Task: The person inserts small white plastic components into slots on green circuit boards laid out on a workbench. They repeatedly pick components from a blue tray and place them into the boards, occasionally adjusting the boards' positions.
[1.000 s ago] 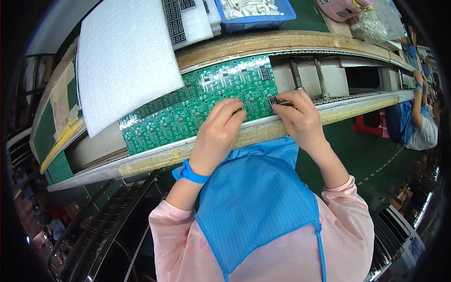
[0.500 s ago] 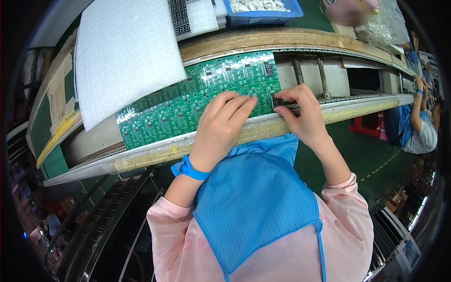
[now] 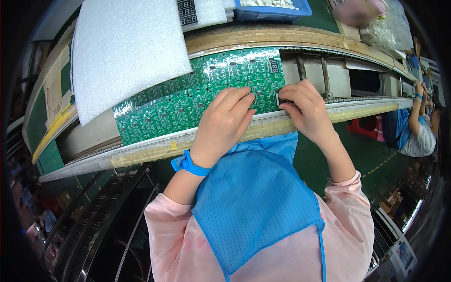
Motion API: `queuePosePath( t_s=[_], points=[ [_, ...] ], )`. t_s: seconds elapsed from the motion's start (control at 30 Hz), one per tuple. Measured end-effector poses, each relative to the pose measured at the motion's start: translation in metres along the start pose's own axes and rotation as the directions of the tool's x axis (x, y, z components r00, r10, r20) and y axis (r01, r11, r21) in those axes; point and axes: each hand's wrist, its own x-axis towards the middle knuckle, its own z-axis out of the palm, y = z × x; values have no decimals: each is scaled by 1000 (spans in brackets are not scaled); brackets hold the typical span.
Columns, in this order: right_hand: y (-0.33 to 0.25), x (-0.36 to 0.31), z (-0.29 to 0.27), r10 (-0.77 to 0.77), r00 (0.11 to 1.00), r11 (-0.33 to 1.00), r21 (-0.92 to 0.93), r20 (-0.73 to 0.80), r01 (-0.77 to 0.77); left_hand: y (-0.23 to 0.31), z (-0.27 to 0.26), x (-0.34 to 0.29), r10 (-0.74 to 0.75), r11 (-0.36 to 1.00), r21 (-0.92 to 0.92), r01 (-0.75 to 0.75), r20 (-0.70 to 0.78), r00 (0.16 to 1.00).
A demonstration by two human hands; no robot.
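Observation:
A green circuit board panel (image 3: 181,110) lies across the rails of the track before me. Bent over its front part, my left hand (image 3: 226,115) has its fingertips on or just above the board, thumb apart from the fingers, with nothing seen between them. At the panel's right end, my right hand (image 3: 307,107) pinches a small black digit display (image 3: 279,97) between thumb and fingers. It looks tilted at the board's edge, and my fingers hide part of it. Another digit display (image 3: 274,66) sits on the board's far right corner.
A white foam sheet (image 3: 131,56) covers part of the panel. More digit displays (image 3: 187,11) lie on foam behind. A blue bin (image 3: 275,13) holds small white parts. The front rail (image 3: 202,141) runs close to my body. At far right, another person (image 3: 416,127) stands along the line.
The view has shifted slightly. The display in my right hand has tilted, so a pale edge shows instead of its face. My left hand's thumb and fingers have spread a little.

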Motion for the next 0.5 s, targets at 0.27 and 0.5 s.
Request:
queuePosePath(
  t_s=[0.27,0.5],
  points=[
    [6,-1,-1,-34,999,999,13,32,34,-2,3,-1,-6,1000,-9,6,-26,1000],
    [2,2,-2,-74,995,996,-42,65,76,-4,5,-2,-8,1000,-5,8,-49,999]
  ],
)
